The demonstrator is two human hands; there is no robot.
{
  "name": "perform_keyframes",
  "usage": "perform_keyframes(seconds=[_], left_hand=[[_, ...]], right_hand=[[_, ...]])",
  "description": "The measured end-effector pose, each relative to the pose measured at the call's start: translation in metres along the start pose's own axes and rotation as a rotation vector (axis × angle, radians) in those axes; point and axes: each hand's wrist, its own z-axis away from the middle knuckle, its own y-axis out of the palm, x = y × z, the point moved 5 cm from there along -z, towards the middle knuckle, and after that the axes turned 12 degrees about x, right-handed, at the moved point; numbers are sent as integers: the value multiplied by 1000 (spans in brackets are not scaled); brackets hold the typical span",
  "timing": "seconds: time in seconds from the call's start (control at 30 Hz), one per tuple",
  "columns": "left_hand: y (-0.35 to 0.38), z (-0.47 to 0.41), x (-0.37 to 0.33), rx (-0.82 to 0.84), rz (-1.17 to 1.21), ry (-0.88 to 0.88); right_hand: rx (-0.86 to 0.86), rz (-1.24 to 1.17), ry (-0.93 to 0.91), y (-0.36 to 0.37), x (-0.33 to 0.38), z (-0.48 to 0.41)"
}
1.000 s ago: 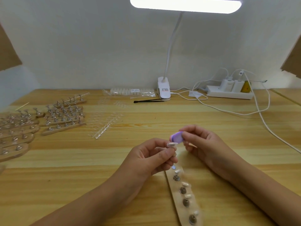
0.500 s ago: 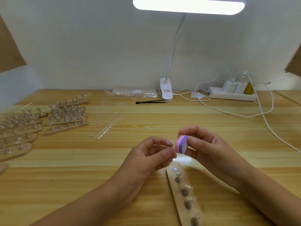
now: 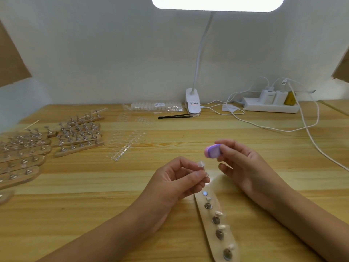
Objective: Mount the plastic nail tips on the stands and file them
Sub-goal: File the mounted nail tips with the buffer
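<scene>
1. Pinching a nail tip point(image 3: 200, 164) on its little stand, the left hand point(image 3: 175, 182) holds it raised for filing.
2. Right hand point(image 3: 245, 167) grips the purple file block point(image 3: 213, 151) just beside the tip, not touching.
3. Strip of stands point(image 3: 208, 226) lies beneath both hands, probably handy for remounting.

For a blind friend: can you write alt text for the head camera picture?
A left hand pinches a clear nail tip; the right hand holds a purple buffer block beside it, not touching. Nearer, a wooden stand strip with four mounted tips lies on the desk.
</scene>
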Motion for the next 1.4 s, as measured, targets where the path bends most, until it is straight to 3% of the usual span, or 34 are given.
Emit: perform_keyframes(seconds=[0.1,0.23,0.33,0.47,0.6,0.7,0.8,0.87,0.93,1.0,1.07,1.13,1.2,1.3,1.4], left_hand=[[1,0,0,10,-2,7],[2,0,0,10,-2,6],[3,0,-1,30,-2,10],[3,1,-1,40,0,-1],[6,2,-2,59,-11,4],[6,2,-1,54,-14,3],[3,2,1,48,-7,1],[2,1,1,44,-4,6],[3,0,1,49,-14,7],[3,1,0,58,-20,7],[2,1,0,54,-14,13],[1,1,0,53,-14,19],[1,1,-1,56,-19,19],[1,2,-1,62,-24,20],[2,3,-1,68,-31,22]], right_hand=[[153,2,-26,12,2,2],[9,66,-23,2,3,3],[156,64,-70,10,5,7],[26,136,-35,-1,6,4],[228,70,-60,9,7,7],[77,167,-35,-2,7,4],[173,-4,-111,-1,10,6],[214,56,-92,6,8,7],[88,138,-47,-2,7,3],[21,30,-54,-10,8,3],[135,-82,-84,-3,14,7],[245,-2,-66,10,14,11],[163,157,-46,6,11,9],[-7,51,-58,-10,13,7],[165,60,-71,4,15,10]])
